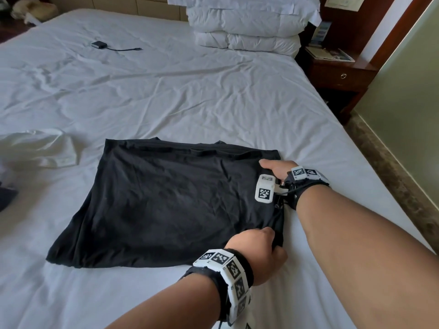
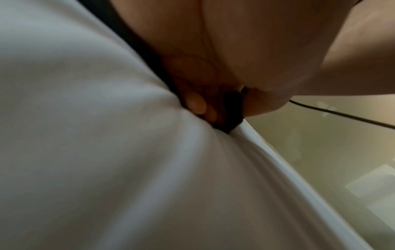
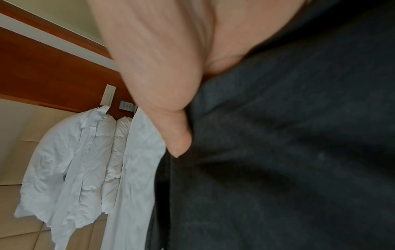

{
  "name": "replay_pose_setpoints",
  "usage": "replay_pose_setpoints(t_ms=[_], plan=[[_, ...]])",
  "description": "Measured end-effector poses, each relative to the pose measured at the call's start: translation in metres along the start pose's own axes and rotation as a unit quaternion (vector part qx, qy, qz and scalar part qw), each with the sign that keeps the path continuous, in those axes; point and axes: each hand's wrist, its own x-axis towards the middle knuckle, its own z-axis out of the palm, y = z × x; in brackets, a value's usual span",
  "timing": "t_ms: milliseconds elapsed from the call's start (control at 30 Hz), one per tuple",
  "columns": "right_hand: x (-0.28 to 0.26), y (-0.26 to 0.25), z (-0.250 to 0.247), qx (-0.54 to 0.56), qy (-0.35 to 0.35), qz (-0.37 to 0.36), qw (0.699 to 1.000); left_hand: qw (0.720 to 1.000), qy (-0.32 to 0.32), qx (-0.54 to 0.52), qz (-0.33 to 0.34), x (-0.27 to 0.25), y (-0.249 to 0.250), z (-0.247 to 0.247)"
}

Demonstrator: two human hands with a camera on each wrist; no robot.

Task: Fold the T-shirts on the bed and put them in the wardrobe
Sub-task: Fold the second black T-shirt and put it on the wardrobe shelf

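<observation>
A black T-shirt (image 1: 166,198) lies flat on the white bed sheet (image 1: 166,91), partly folded into a rough rectangle. My left hand (image 1: 261,245) grips its near right corner with curled fingers. In the left wrist view the fingertips (image 2: 195,103) pinch a bit of black fabric (image 2: 232,110) against the sheet. My right hand (image 1: 272,167) holds the far right corner. In the right wrist view its thumb (image 3: 177,143) presses on top of the black T-shirt (image 3: 278,152), and the fingers are hidden beneath the fabric.
A crumpled white garment (image 1: 40,148) and a dark cloth (image 1: 7,195) lie at the left. A small adapter with a cable (image 1: 99,45) sits far back. Stacked pillows (image 1: 249,24) stand at the head. A wooden nightstand (image 1: 337,74) is beyond the bed's right edge.
</observation>
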Motion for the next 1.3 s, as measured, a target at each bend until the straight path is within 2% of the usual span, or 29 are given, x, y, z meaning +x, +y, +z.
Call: replay_pose_setpoints(t_ms=[200,333,467,600,733,1000,1300], plan=[[-0.005,-0.019,0.004,-0.026,0.056,-0.038,0.997,0.998,0.023,-0.059,0.008,-0.011,-0.004,0.000],[-0.021,-0.045,-0.006,-0.051,0.078,-0.047,0.995,0.990,0.071,-0.120,0.020,-0.024,-0.007,-0.010],[-0.044,-0.069,-0.010,-0.063,0.112,-0.069,0.989,0.979,0.119,-0.167,-0.015,-0.050,-0.012,-0.023],[-0.071,-0.093,0.003,-0.076,0.126,-0.080,0.986,0.961,0.166,-0.214,-0.051,-0.080,-0.040,-0.048],[-0.094,-0.116,0.035,-0.081,0.104,-0.107,0.985,0.947,0.203,-0.233,-0.087,-0.110,-0.078,-0.076],[-0.151,-0.168,0.133,-0.107,0.114,-0.125,0.980,0.934,0.258,-0.202,-0.139,-0.170,-0.148,-0.117],[-0.183,-0.184,0.227,-0.128,0.074,-0.176,0.973,0.915,0.287,-0.159,-0.237,-0.208,-0.209,-0.135]])
